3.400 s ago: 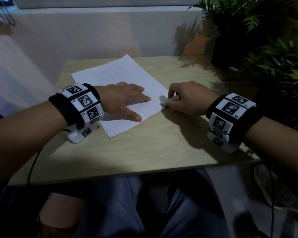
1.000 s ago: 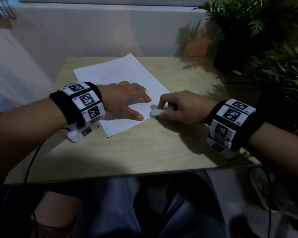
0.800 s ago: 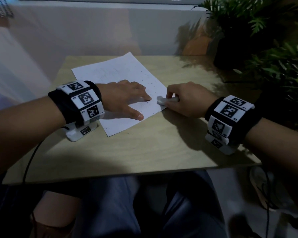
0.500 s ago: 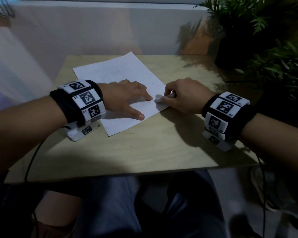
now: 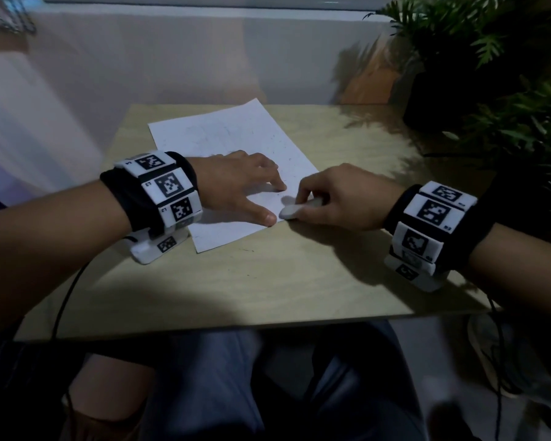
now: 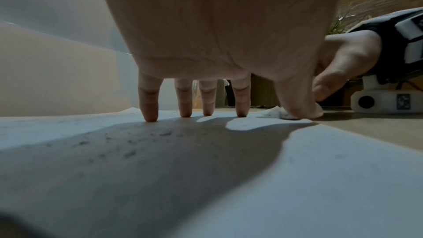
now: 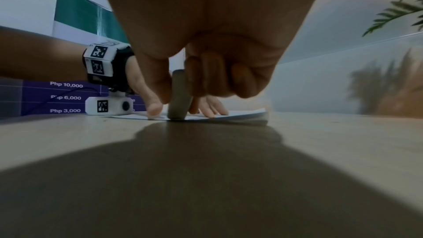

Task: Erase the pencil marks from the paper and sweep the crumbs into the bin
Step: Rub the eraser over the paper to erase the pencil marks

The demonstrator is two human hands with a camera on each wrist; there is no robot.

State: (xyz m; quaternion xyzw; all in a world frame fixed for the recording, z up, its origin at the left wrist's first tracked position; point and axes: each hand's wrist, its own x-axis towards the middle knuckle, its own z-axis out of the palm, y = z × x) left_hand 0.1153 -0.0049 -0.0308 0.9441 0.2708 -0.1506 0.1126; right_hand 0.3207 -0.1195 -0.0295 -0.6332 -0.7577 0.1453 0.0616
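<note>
I see left hand (image 5: 236,183) flat, fingers spread on paper (image 5: 236,138), right hand (image 5: 337,198) pinching eraser (image 5: 295,210) at paper's right edge, bare table (image 5: 268,281) nearer.

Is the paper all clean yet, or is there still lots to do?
Not yet. The far part of the paper looks mostly rubbed out, with faint marks left. The right hand pinches the eraser at the paper's near edge; the left hand presses the sheet flat. Crumbs remain unswept; no bin is in view.
</note>
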